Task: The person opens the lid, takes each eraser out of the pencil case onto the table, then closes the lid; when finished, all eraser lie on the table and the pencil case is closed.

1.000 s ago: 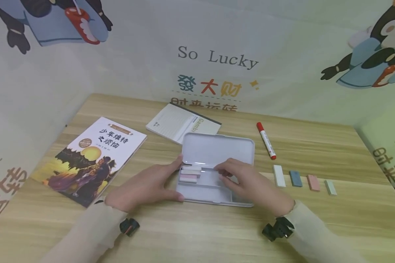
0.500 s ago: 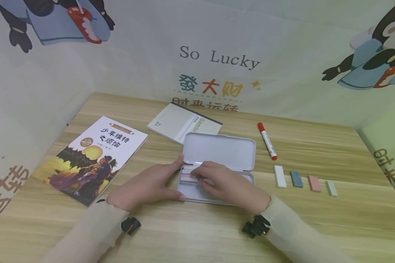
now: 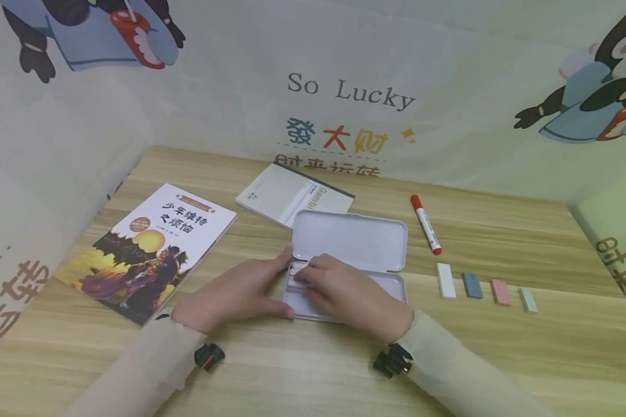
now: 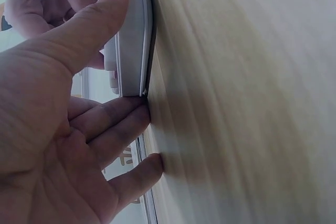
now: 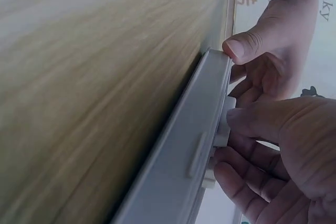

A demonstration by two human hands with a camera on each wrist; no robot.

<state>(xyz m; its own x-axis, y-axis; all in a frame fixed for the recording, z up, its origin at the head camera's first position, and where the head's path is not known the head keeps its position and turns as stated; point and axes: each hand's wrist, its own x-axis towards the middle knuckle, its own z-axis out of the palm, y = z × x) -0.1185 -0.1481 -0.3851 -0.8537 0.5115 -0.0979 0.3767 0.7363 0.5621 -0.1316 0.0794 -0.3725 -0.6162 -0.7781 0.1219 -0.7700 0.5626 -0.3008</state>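
A white pencil case [image 3: 350, 238] lies with its lid raised. My left hand [image 3: 235, 294] holds its left end, thumb at the front corner and fingers at the back; the left wrist view shows the thumb [image 4: 89, 30] on the case's edge. Over the left compartment, my right hand [image 3: 352, 295] pinches a small white eraser [image 5: 224, 124], thumb against it in the right wrist view. Pale erasers [image 3: 295, 282] sit in that compartment, partly hidden by the fingers.
Right of the case lie a white eraser [image 3: 446, 281], a blue eraser [image 3: 472, 285], a pink eraser [image 3: 500, 292] and a pale green eraser [image 3: 528, 300]. Behind them is a red-capped marker [image 3: 426, 226]. A notebook [image 3: 276, 194] touches the lid's back; a book [image 3: 156, 249] lies left.
My right hand has moved left from the middle of the case to the erasers at its left end. The left hand has stayed on the case.
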